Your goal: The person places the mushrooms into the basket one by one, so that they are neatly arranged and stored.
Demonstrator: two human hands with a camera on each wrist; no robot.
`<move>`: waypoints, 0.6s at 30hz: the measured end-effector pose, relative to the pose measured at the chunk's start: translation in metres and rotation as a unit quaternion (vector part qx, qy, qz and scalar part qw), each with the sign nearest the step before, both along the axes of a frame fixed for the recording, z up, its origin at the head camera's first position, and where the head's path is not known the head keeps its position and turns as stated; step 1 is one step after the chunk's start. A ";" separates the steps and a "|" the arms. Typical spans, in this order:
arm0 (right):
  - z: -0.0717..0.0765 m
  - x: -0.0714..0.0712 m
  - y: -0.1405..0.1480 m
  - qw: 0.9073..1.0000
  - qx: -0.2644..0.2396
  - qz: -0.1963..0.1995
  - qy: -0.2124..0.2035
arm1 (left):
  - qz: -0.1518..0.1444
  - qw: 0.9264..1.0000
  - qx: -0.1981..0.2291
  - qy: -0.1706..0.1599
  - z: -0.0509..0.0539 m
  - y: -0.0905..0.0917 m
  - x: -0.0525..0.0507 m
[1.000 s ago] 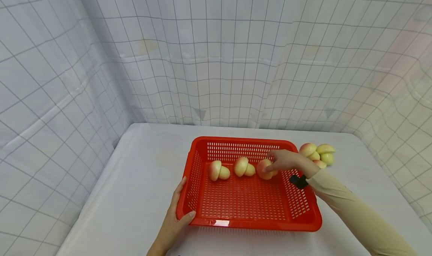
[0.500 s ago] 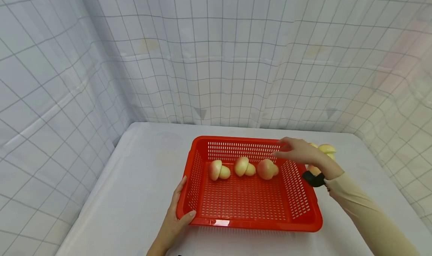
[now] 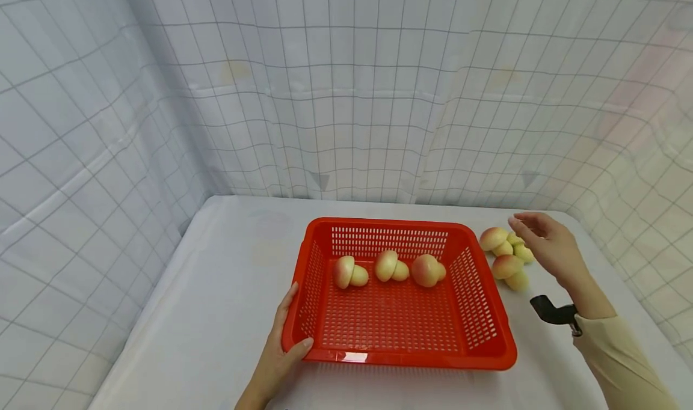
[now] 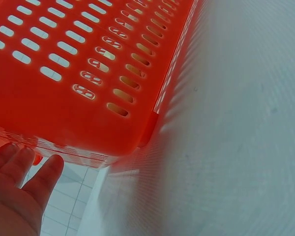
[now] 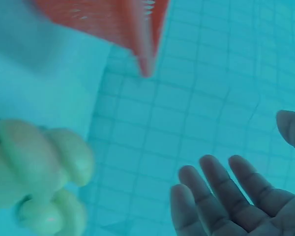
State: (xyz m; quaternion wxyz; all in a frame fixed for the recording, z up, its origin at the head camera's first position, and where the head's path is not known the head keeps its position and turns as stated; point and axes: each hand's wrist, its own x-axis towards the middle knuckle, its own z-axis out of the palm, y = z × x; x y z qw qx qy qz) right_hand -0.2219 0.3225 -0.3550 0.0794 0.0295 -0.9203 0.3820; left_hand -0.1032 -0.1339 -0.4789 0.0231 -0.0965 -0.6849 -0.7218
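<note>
A red plastic basket with slotted walls stands on the white table. My left hand holds its near left corner, thumb over the rim and fingers along the outer side; the fingers show below the wall in the left wrist view. Inside lie three toy mushrooms with pink-yellow caps: a left one, a middle one and a right one. My right hand, holding nothing, hovers right of the basket, beside more toy mushrooms. Its fingers are spread loosely in the right wrist view.
The mushrooms outside the basket lie close together on the table, just beyond the basket's right wall; my right hand partly covers them. White grid-patterned curtains hang behind the table and along both sides.
My right hand has let go of the right mushroom in the basket, risen and moved right, out past the basket wall toward the outer mushrooms. My left hand and the basket have stayed put.
</note>
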 end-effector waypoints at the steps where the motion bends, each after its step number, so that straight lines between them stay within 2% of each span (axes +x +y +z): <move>1: -0.005 0.002 0.004 1.000 -0.003 -0.009 -0.002 | 0.000 1.000 0.000 0.000 0.000 0.000 0.000; 5: -0.028 0.009 0.017 0.999 -0.001 -0.043 -0.012 | -0.002 1.000 0.005 0.000 0.000 0.000 0.001; 10: -0.050 0.016 0.027 0.997 0.017 -0.063 -0.030 | -0.004 1.000 0.003 0.007 -0.001 -0.001 0.001; 18: -0.070 0.019 0.032 0.994 0.050 -0.074 -0.058 | -0.002 1.000 0.000 0.008 -0.001 -0.001 0.001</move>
